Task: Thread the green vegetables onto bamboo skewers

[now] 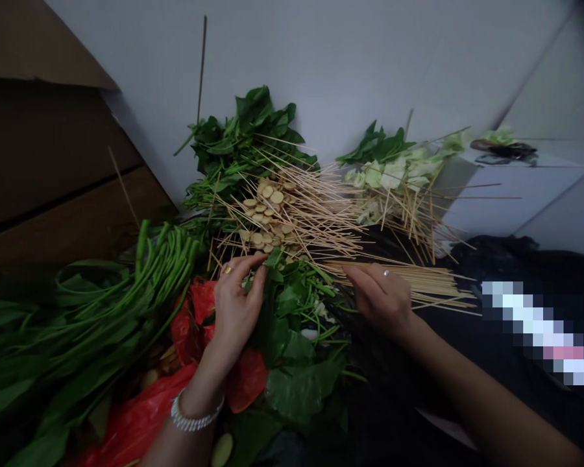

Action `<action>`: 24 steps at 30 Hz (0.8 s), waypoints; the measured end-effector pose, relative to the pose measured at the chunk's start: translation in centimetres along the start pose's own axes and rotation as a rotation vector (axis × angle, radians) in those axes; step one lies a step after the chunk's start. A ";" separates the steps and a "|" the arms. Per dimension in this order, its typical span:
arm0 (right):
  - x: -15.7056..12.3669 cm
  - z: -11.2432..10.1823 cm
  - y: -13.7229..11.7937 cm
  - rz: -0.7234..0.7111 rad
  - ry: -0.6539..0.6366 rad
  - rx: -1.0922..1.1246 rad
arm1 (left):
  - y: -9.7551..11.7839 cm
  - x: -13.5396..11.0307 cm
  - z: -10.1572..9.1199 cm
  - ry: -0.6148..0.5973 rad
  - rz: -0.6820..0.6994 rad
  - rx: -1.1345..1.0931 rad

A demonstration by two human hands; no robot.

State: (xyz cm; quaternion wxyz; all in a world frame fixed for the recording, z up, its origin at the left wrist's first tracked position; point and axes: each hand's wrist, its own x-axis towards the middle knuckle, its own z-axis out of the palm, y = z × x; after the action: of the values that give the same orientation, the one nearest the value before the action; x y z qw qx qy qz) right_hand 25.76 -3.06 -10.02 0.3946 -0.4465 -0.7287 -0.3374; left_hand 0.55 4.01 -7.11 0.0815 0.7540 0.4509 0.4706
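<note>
My left hand (236, 301), with a ring and a beaded bracelet, pinches the top of a bunch of green leaves (292, 311) between thumb and fingers. My right hand (380, 297), also ringed, rests palm down on the near end of a bundle of bamboo skewers (418, 279); its fingertips point left and whether they grip a skewer is hidden. Just beyond both hands lies a heap of skewers threaded with pale round slices (270, 217).
Long green stalks (126, 285) lie at the left over a red plastic bag (141, 415). Skewered dark greens (246, 139) and pale leafy skewers (394, 175) are stacked against the white wall. A brown cardboard box (53, 162) stands at far left. Dark cloth covers the right.
</note>
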 end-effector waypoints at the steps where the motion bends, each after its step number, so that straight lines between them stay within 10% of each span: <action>1: 0.0 0.0 0.0 -0.005 -0.007 -0.004 | 0.2 -0.1 0.0 -0.005 0.017 -0.017; 11: -0.6 0.4 0.0 0.009 -0.113 0.000 | 1.2 -1.5 1.4 -0.596 0.232 -0.037; 19: -0.7 0.5 -0.2 -0.004 -0.136 0.019 | 0.2 -1.9 1.8 -0.746 0.314 0.304; 24: -0.5 0.6 -0.4 0.012 -0.101 0.023 | 0.4 -1.7 1.8 -0.677 0.221 0.103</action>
State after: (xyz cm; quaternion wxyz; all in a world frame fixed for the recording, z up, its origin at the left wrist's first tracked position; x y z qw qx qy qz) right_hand 25.36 -2.95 -10.82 0.3646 -0.4628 -0.7488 -0.3035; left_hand 1.91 3.07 -8.93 0.1366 0.9145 0.3373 0.1769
